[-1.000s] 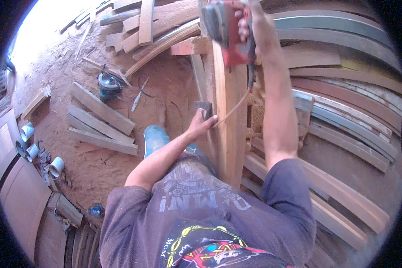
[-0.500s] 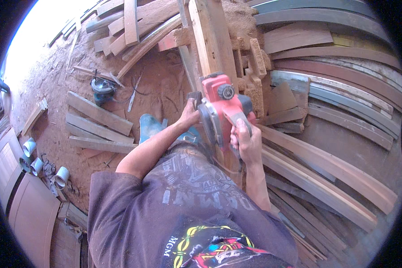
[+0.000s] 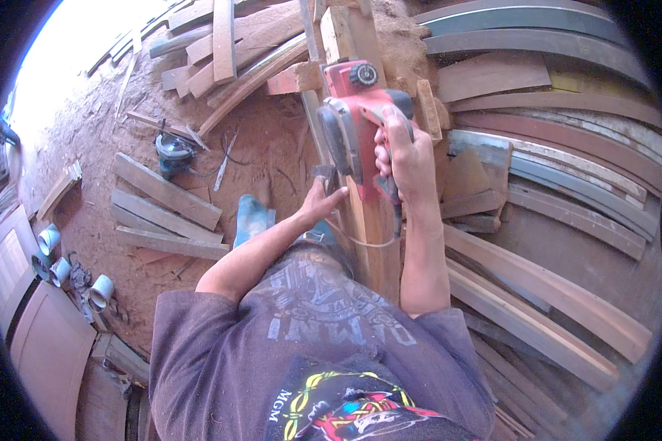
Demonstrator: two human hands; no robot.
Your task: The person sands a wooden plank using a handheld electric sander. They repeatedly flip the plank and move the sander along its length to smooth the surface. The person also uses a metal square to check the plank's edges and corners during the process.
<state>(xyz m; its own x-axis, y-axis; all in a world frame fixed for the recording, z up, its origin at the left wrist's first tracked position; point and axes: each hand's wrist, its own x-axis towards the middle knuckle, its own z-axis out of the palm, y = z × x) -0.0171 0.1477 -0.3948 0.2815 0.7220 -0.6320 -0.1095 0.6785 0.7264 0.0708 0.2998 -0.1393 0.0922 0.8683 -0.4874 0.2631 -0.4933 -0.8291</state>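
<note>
My right hand is wrapped round the rear handle of a red electric hand planer. The planer sits on a long wooden beam that runs away from my body. A dark cord loops from the back of the tool. Beside the beam's left edge, my left hand has its fingers closed about a small dark block, whose kind I cannot make out. Its thumb stretches toward the beam, just behind the planer. The fingers are partly hidden.
A circular saw lies on the dirt floor to the left, near several short boards. White cups stand farther left. Stacked planks fill the right side. A rough notched wood block adjoins the beam.
The planer and my right hand have moved forward along the beam, away from my body. My left thumb has spread out toward the beam, behind the tool.
</note>
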